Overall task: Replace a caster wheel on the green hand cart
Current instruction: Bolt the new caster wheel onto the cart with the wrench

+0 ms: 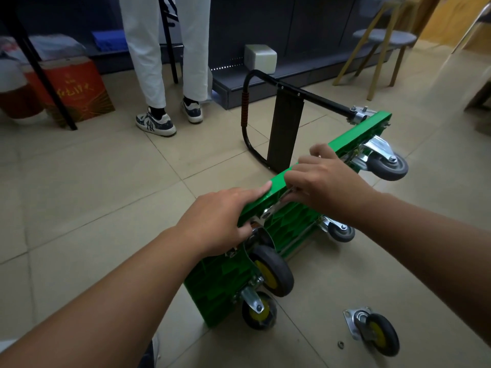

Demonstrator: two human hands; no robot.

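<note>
The green hand cart (pixel 292 227) lies tipped on its side on the floor (pixel 93 195), wheels facing the person. It looks stiff, bulky and fairly heavy, and its top rim is the best hold. The right hand (pixel 324 181) curls over that rim. The left hand (pixel 220 221) lays a straight forefinger along it; its other fingers bend toward a mounted caster (pixel 273 269), and I cannot tell if they grip. A loose caster wheel (pixel 377 333) and nut (pixel 339 344) lie nearby. The red box (pixel 74 88) hides its contents.
</note>
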